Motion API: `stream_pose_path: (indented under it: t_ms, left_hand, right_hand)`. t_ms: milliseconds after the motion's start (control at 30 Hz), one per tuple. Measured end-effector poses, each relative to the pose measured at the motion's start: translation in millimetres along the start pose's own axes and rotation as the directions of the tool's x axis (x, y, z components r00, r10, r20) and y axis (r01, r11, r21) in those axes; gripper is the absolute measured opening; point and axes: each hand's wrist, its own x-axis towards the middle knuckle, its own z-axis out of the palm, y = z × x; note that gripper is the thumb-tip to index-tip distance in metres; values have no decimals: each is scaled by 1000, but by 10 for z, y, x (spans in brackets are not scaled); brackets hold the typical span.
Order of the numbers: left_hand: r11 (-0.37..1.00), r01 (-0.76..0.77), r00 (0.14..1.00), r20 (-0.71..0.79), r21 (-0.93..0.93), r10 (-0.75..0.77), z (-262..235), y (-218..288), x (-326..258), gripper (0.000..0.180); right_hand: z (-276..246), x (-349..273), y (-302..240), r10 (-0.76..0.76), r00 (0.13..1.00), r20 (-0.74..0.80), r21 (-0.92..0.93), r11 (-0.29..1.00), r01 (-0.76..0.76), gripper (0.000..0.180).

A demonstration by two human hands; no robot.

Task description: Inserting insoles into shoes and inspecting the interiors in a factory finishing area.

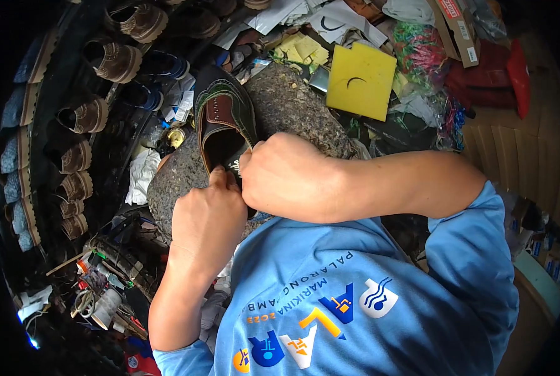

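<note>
A dark shoe with a brown tongue panel and lace holes rests on a large grey stone, its toe pointing away from me. My left hand is closed on the near rim of the shoe's opening, thumb and finger pinched at the edge. On the right side of the same opening, my right hand is closed in a fist, its fingertips hidden behind the knuckles. Between the two hands, part of the dark insole with a pale mark shows. The heel is mostly covered by my hands.
Racks of brown shoes stand along the left. A yellow square sheet lies beyond the stone, beside a bag of coloured strands. A red bag is at the far right. Tools and scraps clutter the lower left.
</note>
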Motion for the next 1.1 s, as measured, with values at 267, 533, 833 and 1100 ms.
stream_pose_path:
  t_ms: [267,533,833,1100]
  left_hand:
    - [994,-83,974,205,-66,95,-81,-176,84,21]
    - [983,-26,984,167,-184,57,-304,-246,-46,37]
    - [958,54,940,-310,-282,-144,-472,-362,-334,37]
    - [910,-20,999,-48,-415,0,-261,-68,100,38]
  right_hand:
    - [-69,69,105,-46,995,86,170,985,31,11]
    - [-44,-63,90,-12,989,-148,47,999,19,12]
    - [472,-523,409,510,552,-660,611,792,-1,15]
    - [264,-465,4,210,730,-650,529,815,237,20]
